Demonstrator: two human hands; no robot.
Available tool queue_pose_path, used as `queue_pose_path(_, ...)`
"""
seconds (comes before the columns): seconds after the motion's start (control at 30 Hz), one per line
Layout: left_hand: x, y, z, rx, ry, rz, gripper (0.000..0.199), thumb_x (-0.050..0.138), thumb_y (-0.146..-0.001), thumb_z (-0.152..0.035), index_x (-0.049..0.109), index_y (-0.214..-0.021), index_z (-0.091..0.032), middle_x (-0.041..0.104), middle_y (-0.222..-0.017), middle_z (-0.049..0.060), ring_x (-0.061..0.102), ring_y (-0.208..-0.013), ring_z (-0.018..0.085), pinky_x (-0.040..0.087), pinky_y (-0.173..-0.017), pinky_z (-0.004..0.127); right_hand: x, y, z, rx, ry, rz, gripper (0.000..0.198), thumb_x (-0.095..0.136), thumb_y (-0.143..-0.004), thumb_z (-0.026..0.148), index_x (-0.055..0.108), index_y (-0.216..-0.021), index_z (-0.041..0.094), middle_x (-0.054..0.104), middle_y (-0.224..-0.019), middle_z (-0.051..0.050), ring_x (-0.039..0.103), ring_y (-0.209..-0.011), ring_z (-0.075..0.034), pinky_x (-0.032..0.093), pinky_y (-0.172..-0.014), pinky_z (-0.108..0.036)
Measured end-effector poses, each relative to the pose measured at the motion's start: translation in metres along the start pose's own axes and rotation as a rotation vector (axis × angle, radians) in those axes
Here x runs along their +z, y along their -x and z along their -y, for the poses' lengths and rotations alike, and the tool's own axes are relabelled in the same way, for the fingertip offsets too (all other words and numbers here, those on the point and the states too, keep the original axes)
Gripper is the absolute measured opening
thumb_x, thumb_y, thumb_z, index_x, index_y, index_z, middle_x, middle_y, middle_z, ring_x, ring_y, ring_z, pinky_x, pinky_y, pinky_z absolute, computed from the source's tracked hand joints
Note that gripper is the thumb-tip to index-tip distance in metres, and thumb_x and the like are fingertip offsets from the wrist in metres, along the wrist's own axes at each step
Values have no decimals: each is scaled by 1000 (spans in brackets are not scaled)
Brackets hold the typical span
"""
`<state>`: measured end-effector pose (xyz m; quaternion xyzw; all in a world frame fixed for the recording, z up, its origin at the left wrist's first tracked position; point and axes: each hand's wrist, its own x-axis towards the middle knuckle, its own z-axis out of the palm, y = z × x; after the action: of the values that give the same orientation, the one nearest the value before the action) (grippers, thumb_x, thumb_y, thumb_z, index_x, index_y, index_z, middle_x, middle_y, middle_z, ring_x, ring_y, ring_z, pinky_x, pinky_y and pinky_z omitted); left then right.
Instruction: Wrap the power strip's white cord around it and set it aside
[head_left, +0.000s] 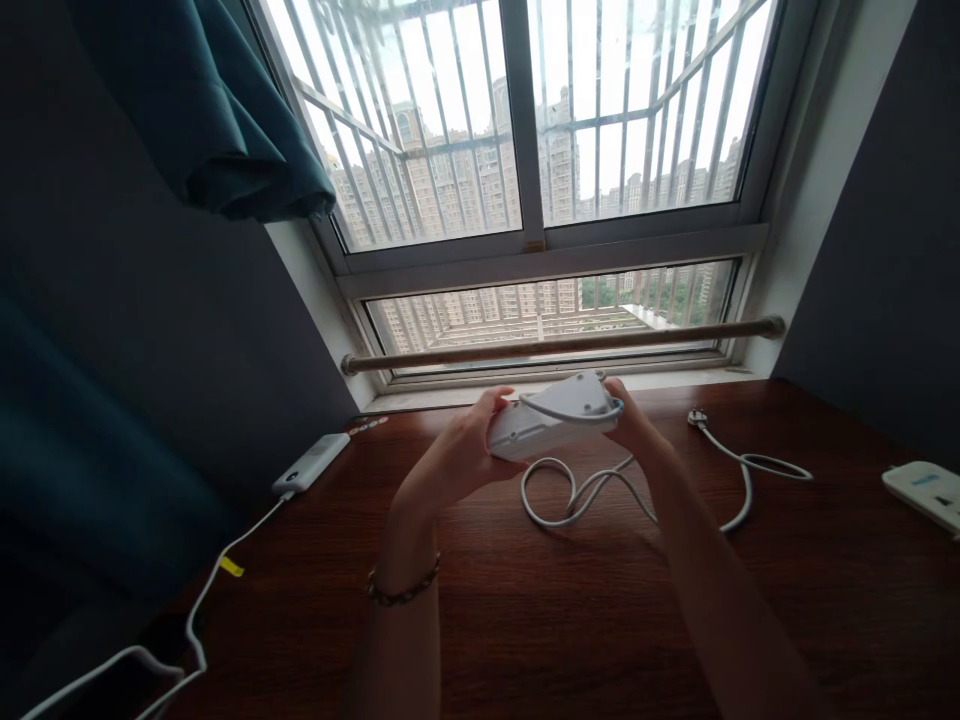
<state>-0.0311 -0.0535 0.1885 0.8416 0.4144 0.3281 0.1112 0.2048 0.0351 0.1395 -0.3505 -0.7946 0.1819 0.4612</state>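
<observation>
Between my two hands is a white power strip (551, 425), held tilted above the brown wooden tabletop. My left hand (480, 435) grips its left end, thumb on top and fingers below. At the other end my right hand (628, 418) is wrapped round the strip, its fingers mostly hidden behind it. Part of the strip's grey-white cord (570, 412) runs across its upper face near my right hand. The rest of the cord lies in loops below on the table, passes under my right forearm and ends in a plug (697, 417) on the right.
A second white power strip (311, 463) lies at the left, its cable running toward the near left corner. Another white device (926, 492) sits at the right edge. Behind the table are a horizontal rail (562, 346) and a barred window; a blue curtain (240, 130) hangs upper left.
</observation>
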Motion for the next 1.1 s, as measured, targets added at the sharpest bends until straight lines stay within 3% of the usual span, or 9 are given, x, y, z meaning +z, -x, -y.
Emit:
queue_pose_path(0.1, -1, 0, 6, 2, 52, -26, 91, 83, -66, -25, 35, -143, -25, 59, -127, 8, 55, -114, 25, 40, -97, 35, 4, -1, 0, 31, 12, 21, 27, 51, -69, 26, 34, -49, 19, 41, -50, 0, 36, -53, -11, 28, -52, -25)
queue_pose_path(0.23, 1, -4, 12, 18, 109, -91, 83, 84, -65, -24, 44, -138, -28, 60, -128, 4, 55, -115, 24, 40, -97, 33, 8, 0, 6, 133, 23, 113, 20, 48, -78, 25, 47, -59, 17, 53, -53, -1, 47, -54, -12, 33, -54, -23)
queue_pose_path(0.4, 5, -8, 18, -246, 217, -494, 90, 84, -60, -45, 44, -138, -23, 66, -101, 3, 65, -89, 23, 50, -74, 30, 9, 4, 7, 297, 38, 342, 17, 52, -86, 30, 60, -84, 15, 59, -50, 0, 50, -41, -13, 34, -45, -22)
queue_pose_path(0.47, 4, -10, 19, -364, 157, -609, 91, 82, -60, -51, 44, -138, -22, 66, -98, 5, 66, -85, 24, 50, -71, 31, 7, 5, 11, 297, 73, 348, 12, 55, -85, 25, 59, -80, 15, 60, -52, 0, 50, -42, -12, 34, -45, -22)
queue_pose_path(0.53, 3, -10, 17, -488, -18, -631, 93, 80, -62, -52, 42, -140, -18, 66, -102, 10, 65, -89, 28, 50, -75, 35, 5, 5, 21, 234, 138, 279, 12, 57, -85, 23, 60, -77, 15, 60, -56, 0, 50, -48, -11, 33, -50, -23)
queue_pose_path(0.6, 1, -10, 14, -571, -226, -549, 91, 77, -67, -48, 38, -142, -13, 65, -110, 17, 63, -99, 33, 48, -82, 39, 3, 6, 35, 134, 218, 198, 15, 58, -86, 24, 62, -75, 15, 58, -58, -1, 47, -54, -11, 29, -55, -25)
queue_pose_path(0.7, 1, -8, 11, -597, -416, -259, 84, 73, -73, -39, 35, -143, -12, 64, -116, 21, 61, -105, 37, 46, -84, 42, -1, 9, 57, -5, 315, 167, 21, 58, -87, 25, 63, -70, 16, 58, -63, -2, 45, -60, -12, 25, -60, -29)
queue_pose_path(0.87, 7, -2, 15, -500, -379, 124, 86, 82, -58, -20, 47, -137, -22, 66, -120, 14, 60, -109, 34, 44, -88, 36, -6, 15, 74, -190, 485, 234, 16, 58, -89, 22, 70, -80, 17, 67, -76, -3, 52, -66, -13, 25, -61, -29)
queue_pose_path(1.1, 4, 3, 23, -291, -250, 451, 92, 86, -48, -14, 54, -133, -29, 63, -126, 5, 58, -112, 32, 42, -93, 34, -1, 12, 54, -182, 73, 370, 8, 72, -81, 26, 73, -79, 18, 63, -63, 2, 50, -58, -8, 31, -58, -22)
